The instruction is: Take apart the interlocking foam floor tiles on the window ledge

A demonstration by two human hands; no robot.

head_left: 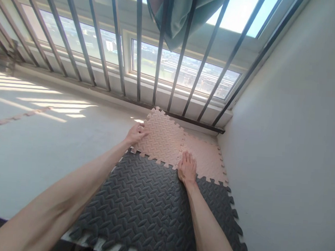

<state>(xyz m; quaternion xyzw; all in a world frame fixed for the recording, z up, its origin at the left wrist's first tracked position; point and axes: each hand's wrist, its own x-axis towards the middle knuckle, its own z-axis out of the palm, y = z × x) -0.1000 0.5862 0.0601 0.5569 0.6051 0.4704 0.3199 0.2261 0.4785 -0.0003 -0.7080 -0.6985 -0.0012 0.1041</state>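
Observation:
Two pink foam puzzle mats lie on the floor by the window corner. My left hand (136, 133) grips the left edge of the left pink mat (162, 138). My right hand (186, 167) rests flat, fingers together, on the seam where the left pink mat, the right pink mat (207, 159) and the dark grey mats meet. The dark grey foam mats (142, 200) lie nearer to me, interlocked with the pink ones along a toothed edge.
A white wall (292, 149) runs along the right side of the mats. Dark metal bars (139, 43) stand before the window ahead, with a green curtain (181, 11) hanging at the top. Bare pale floor (40, 143) spreads to the left in sunlight.

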